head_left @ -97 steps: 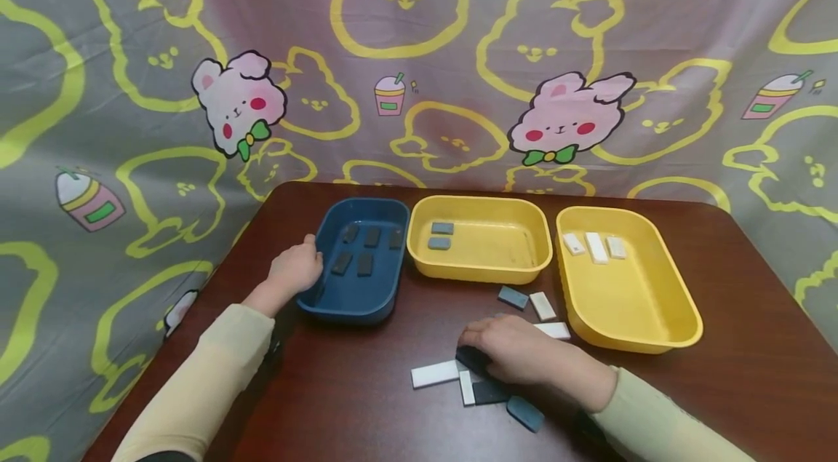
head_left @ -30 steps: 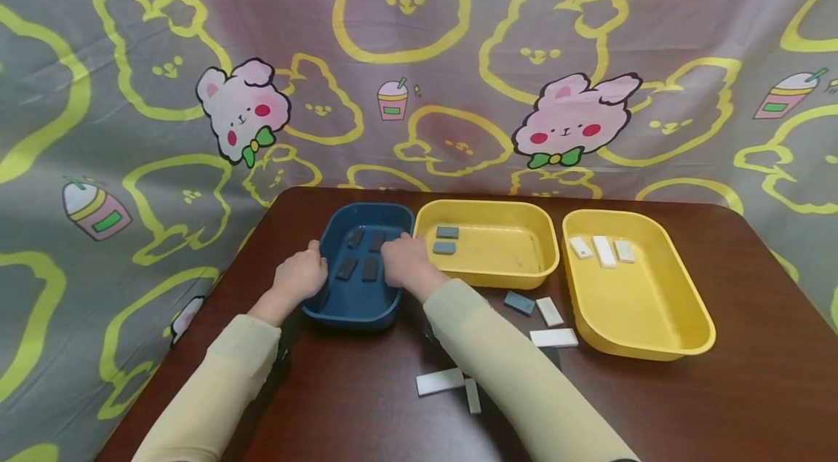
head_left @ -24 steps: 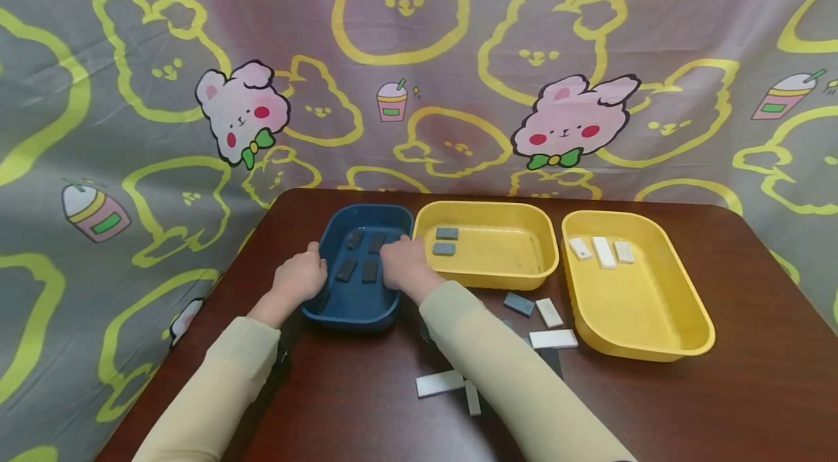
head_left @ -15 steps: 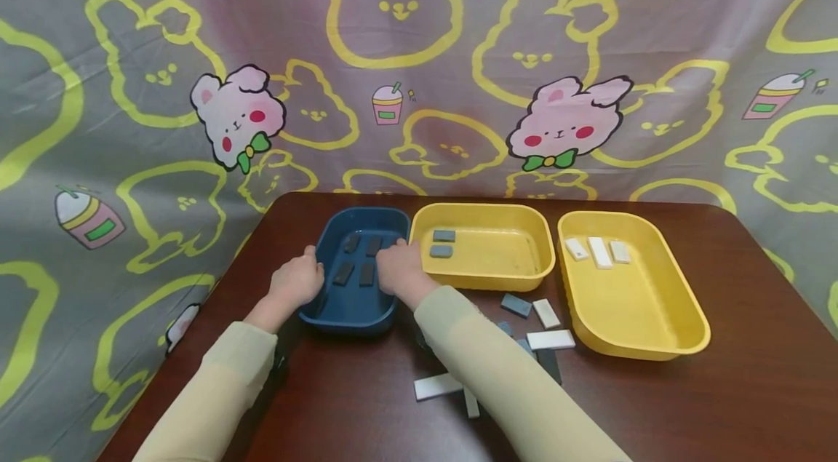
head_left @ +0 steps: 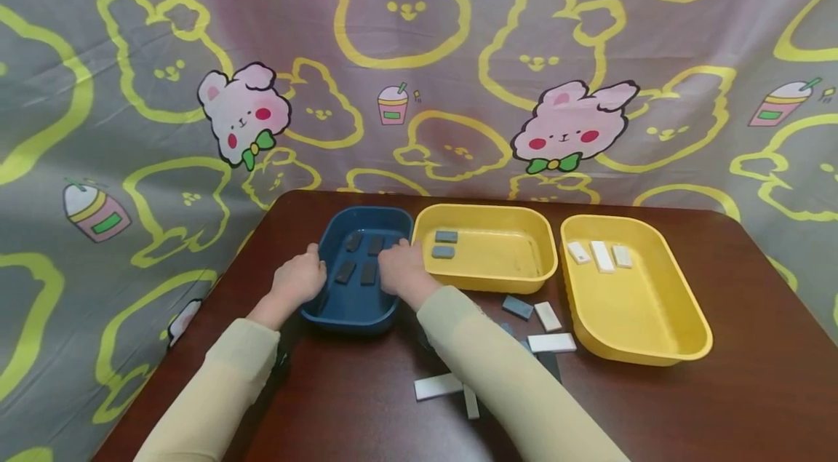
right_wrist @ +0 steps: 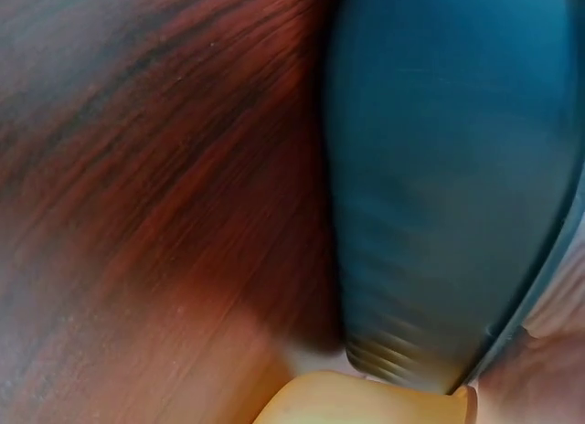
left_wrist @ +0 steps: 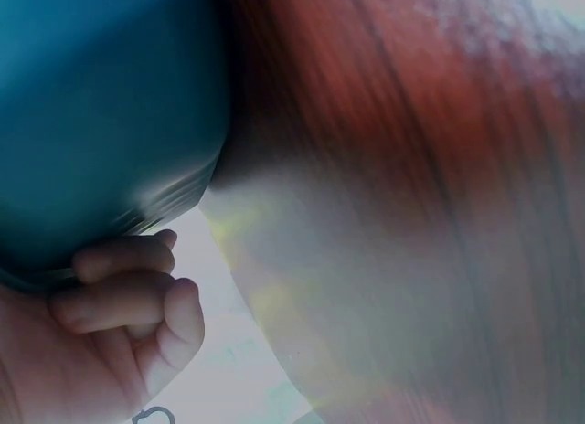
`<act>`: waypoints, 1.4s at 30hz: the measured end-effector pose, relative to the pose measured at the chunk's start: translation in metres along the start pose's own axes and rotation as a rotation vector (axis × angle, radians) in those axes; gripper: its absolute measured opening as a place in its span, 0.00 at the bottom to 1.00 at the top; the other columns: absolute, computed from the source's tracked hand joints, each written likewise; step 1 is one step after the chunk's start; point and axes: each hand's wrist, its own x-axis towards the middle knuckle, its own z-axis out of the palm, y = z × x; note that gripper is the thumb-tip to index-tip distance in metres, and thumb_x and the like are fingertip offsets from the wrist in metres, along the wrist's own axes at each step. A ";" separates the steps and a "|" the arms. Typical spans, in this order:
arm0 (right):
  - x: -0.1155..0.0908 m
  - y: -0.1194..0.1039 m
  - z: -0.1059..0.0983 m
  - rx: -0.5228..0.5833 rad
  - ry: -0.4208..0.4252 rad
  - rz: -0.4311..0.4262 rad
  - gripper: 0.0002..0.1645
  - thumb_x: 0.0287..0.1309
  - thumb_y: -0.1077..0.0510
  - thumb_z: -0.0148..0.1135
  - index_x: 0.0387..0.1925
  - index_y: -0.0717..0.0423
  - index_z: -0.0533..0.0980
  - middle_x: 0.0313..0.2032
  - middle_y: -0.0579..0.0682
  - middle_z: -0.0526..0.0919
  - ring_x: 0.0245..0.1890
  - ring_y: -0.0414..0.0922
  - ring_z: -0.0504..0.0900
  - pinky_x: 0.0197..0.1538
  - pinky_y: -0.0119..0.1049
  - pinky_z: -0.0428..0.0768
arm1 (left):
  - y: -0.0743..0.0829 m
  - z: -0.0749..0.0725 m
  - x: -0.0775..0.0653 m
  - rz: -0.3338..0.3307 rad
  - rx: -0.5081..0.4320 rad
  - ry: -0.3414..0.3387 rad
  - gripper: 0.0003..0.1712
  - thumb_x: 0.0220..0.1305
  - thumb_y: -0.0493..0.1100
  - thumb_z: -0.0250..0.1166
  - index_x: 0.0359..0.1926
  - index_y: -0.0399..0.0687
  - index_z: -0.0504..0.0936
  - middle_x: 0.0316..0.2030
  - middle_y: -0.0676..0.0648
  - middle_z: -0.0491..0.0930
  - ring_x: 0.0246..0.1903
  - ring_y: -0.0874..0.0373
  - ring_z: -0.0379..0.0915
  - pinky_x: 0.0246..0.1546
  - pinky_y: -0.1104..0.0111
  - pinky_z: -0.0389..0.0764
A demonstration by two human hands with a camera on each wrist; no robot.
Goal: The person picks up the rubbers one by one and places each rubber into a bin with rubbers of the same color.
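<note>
A blue plastic tray (head_left: 350,309) stands on the left part of the table, with several dark tiles (head_left: 369,273) lying in it. My left hand (head_left: 300,276) grips its left rim; the left wrist view shows curled fingers (left_wrist: 123,301) at the edge. On the opposite side, my right hand (head_left: 402,269) holds the right rim, close to the neighbouring yellow tray. It covers part of the tray's inside. Much of that hand is out of the right wrist view, where the tray's outer wall (right_wrist: 439,186) fills the right half.
A yellow tray (head_left: 484,284) with two grey-blue tiles (head_left: 446,236) adjoins the blue one. Another yellow tray (head_left: 641,353) at the right holds three white tiles (head_left: 602,257). White, grey-blue and black tiles (head_left: 552,343) lie loose on the brown table (head_left: 353,404), some under my right forearm. A patterned cloth (head_left: 458,33) hangs behind.
My right hand has left the loose tiles on the table and moved to the blue tray's right rim, staying there over the last second. My left hand has kept its place on the left rim.
</note>
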 end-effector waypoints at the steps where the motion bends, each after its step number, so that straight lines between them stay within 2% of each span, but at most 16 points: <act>1: 0.000 0.001 0.001 0.012 0.004 -0.003 0.18 0.60 0.48 0.60 0.48 0.51 0.82 0.46 0.51 0.82 0.45 0.49 0.72 0.56 0.51 0.69 | 0.000 0.000 0.000 0.001 -0.003 -0.002 0.30 0.73 0.43 0.50 0.66 0.23 0.58 0.23 0.40 0.74 0.20 0.49 0.73 0.23 0.57 0.75; 5: -0.003 0.007 0.001 0.095 0.052 -0.032 0.18 0.58 0.45 0.63 0.43 0.52 0.83 0.40 0.50 0.82 0.42 0.48 0.72 0.52 0.50 0.71 | 0.001 0.001 -0.002 0.009 -0.003 -0.001 0.30 0.72 0.42 0.50 0.65 0.23 0.58 0.23 0.40 0.74 0.20 0.49 0.73 0.23 0.56 0.75; 9: -0.009 0.017 -0.006 0.194 0.155 -0.082 0.19 0.60 0.42 0.63 0.40 0.52 0.83 0.37 0.49 0.82 0.40 0.48 0.75 0.52 0.50 0.71 | 0.000 0.000 -0.001 0.016 0.007 0.009 0.30 0.72 0.42 0.51 0.65 0.22 0.58 0.22 0.40 0.74 0.19 0.49 0.72 0.22 0.56 0.75; 14: -0.027 0.040 -0.029 0.270 0.273 -0.113 0.21 0.62 0.43 0.62 0.47 0.53 0.81 0.39 0.47 0.83 0.39 0.45 0.77 0.48 0.44 0.75 | 0.001 -0.002 0.001 0.016 0.011 0.010 0.31 0.72 0.42 0.51 0.66 0.23 0.57 0.20 0.42 0.72 0.18 0.49 0.71 0.21 0.58 0.74; 18: -0.053 0.063 -0.047 0.270 0.338 -0.144 0.21 0.61 0.45 0.63 0.49 0.53 0.79 0.41 0.48 0.83 0.38 0.44 0.80 0.42 0.40 0.78 | 0.001 -0.002 0.002 0.012 0.010 -0.002 0.31 0.72 0.43 0.51 0.66 0.23 0.57 0.21 0.41 0.73 0.20 0.49 0.72 0.23 0.57 0.75; 24: -0.100 0.098 -0.056 0.154 0.426 -0.270 0.19 0.58 0.49 0.67 0.45 0.56 0.80 0.40 0.49 0.83 0.37 0.46 0.81 0.39 0.40 0.79 | 0.001 -0.002 0.000 0.017 0.007 -0.008 0.31 0.72 0.43 0.51 0.66 0.22 0.57 0.21 0.41 0.73 0.20 0.49 0.72 0.23 0.57 0.75; 29: -0.132 0.117 -0.046 0.048 0.370 -0.335 0.19 0.56 0.49 0.70 0.45 0.56 0.80 0.36 0.49 0.81 0.35 0.47 0.80 0.38 0.41 0.78 | -0.001 -0.001 -0.002 0.014 0.006 -0.001 0.31 0.72 0.42 0.51 0.65 0.22 0.58 0.22 0.40 0.73 0.20 0.49 0.72 0.22 0.58 0.75; 35: -0.154 0.122 -0.011 -0.014 0.359 -0.400 0.16 0.54 0.49 0.72 0.38 0.55 0.79 0.30 0.47 0.79 0.30 0.45 0.77 0.33 0.38 0.77 | 0.001 -0.003 -0.003 -0.005 0.006 0.006 0.29 0.72 0.42 0.51 0.64 0.23 0.59 0.26 0.38 0.75 0.22 0.48 0.74 0.25 0.56 0.76; 38: -0.162 0.119 0.007 -0.023 0.339 -0.392 0.15 0.53 0.50 0.72 0.36 0.55 0.79 0.30 0.48 0.78 0.30 0.45 0.77 0.33 0.39 0.77 | 0.001 -0.002 -0.002 -0.008 0.002 -0.004 0.30 0.72 0.42 0.51 0.65 0.23 0.58 0.25 0.38 0.75 0.22 0.48 0.74 0.25 0.56 0.76; 42: -0.169 0.117 0.022 -0.059 0.259 -0.341 0.18 0.51 0.48 0.72 0.36 0.55 0.79 0.29 0.48 0.77 0.30 0.46 0.77 0.31 0.39 0.76 | 0.000 0.000 0.001 0.007 0.000 -0.007 0.30 0.72 0.42 0.50 0.65 0.23 0.58 0.24 0.39 0.74 0.22 0.48 0.73 0.24 0.57 0.75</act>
